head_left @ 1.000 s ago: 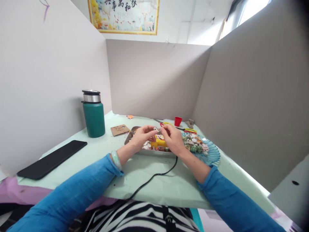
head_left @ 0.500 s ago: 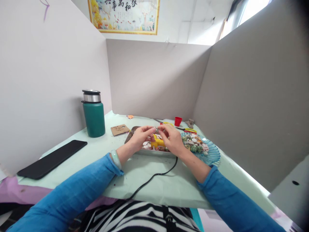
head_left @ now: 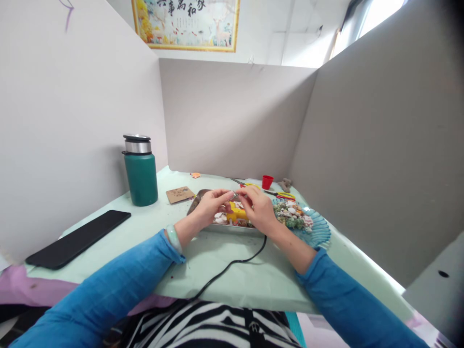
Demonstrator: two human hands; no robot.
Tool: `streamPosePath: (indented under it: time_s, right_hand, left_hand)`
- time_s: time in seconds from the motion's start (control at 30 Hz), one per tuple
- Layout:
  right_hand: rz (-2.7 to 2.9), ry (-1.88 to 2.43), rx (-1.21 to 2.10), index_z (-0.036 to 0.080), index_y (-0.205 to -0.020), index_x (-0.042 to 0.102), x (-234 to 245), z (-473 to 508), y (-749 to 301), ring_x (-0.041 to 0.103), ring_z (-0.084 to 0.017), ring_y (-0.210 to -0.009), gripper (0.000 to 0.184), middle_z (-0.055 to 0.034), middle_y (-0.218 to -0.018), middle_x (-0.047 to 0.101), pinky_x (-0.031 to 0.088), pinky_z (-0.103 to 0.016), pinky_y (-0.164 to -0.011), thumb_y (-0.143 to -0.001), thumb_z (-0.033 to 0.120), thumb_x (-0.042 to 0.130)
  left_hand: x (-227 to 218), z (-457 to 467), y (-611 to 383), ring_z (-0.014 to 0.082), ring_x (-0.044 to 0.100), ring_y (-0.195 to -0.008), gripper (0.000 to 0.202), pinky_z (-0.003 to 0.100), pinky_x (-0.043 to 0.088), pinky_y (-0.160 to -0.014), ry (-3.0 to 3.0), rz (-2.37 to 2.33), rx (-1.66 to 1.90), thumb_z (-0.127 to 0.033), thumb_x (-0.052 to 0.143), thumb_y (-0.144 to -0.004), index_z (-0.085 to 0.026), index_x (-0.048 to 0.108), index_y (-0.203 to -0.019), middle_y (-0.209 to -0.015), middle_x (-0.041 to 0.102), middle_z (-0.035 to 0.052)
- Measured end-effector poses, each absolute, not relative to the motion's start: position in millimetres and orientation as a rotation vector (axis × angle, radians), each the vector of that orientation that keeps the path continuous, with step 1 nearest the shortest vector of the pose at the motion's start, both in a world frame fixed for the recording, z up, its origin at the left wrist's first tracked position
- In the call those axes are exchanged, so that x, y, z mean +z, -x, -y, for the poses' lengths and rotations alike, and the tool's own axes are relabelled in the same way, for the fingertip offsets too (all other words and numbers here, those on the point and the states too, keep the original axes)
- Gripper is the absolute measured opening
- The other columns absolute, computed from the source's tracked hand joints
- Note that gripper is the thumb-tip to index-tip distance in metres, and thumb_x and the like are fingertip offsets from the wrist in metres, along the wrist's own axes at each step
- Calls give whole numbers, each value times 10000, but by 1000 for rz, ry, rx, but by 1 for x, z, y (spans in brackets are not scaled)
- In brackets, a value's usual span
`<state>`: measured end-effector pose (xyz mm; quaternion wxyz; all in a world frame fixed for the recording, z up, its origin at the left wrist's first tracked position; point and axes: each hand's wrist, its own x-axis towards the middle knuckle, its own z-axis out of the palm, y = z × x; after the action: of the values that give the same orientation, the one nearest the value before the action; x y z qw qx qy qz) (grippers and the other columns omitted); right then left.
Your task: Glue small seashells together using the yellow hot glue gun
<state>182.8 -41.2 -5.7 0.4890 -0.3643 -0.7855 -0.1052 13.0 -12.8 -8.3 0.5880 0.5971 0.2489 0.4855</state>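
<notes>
Above a metal tray [head_left: 232,229], my left hand [head_left: 213,205] and my right hand [head_left: 256,207] meet at the fingertips. Between them they pinch a tiny greenish piece [head_left: 235,194], too small to name. Thumb and forefinger of each hand are closed on it. Below the hands a yellow tool [head_left: 237,213], perhaps a glue gun, lies in the tray among pale and reddish bits. A blue ribbed glass plate [head_left: 321,229] stands just right of my right hand, heaped with green, white and pinkish small pieces [head_left: 293,215].
A green bottle [head_left: 141,179] and a black flat case [head_left: 79,238] are at the left. A brown card [head_left: 180,195] lies behind my left hand. Scissors [head_left: 281,195] and a red cup [head_left: 267,182] are at the back. A black cable [head_left: 232,264] crosses the front; grey partitions [head_left: 235,116] enclose the table.
The tiny piece between my fingertips has turned slightly, with small finger movements. Both hands stay in the same place over the tray, and the other things have not moved.
</notes>
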Motion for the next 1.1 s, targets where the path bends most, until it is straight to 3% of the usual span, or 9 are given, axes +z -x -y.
streamPosePath:
  time_s: [0.3,0.43,0.53,0.67,0.9,1.1]
  right_hand:
    - [1913,886,-241,214,-977,596,-6,40,-183,573,-173,-772,173,-64,-935,617,448,-295,-708,-911,241,438]
    - [1870,912,-134,210,-1077,545,-9,38,-183,569,-147,-651,214,-65,-945,612,460,-294,-652,-879,278,501]
    - [1885,970,-113,205,-1039,545,-11,36,-183,552,-131,-602,222,-53,-926,603,451,-282,-614,-840,302,564]
    - [1924,997,-149,198,-964,563,-11,36,-183,548,-123,-615,150,-42,-905,585,435,-264,-617,-843,286,563]
    - [1971,1016,-270,203,-1009,570,-9,40,-183,566,-155,-700,163,-63,-950,590,435,-273,-655,-864,260,524]
    - [2026,1027,-302,212,-1055,575,-9,40,-183,595,-184,-800,195,-78,-1001,611,452,-293,-718,-880,248,498]
  left_hand:
    - [-8,12,-13,88,548,-553,326,252,489,-603,-1376,-541,1134,-380,723,-693,-123,657,-882,-614,573,4]
    - [-8,13,-13,90,558,-571,350,263,500,-610,-1367,-535,1154,-362,742,-670,-129,645,-913,-686,604,17]
    - [-8,14,-14,86,566,-580,367,267,508,-619,-1378,-543,1150,-353,747,-666,-132,638,-939,-769,631,30]
    - [-8,15,-14,107,609,-645,362,250,500,-612,-1398,-535,1123,-333,757,-656,-147,621,-935,-846,649,39]
    - [-8,17,-13,113,625,-636,424,264,503,-633,-1453,-541,1124,-351,741,-674,-172,586,-1026,-882,661,49]
    - [-8,13,-11,125,616,-754,366,268,513,-665,-1461,-565,1209,-332,756,-644,-167,632,-945,-964,628,46]
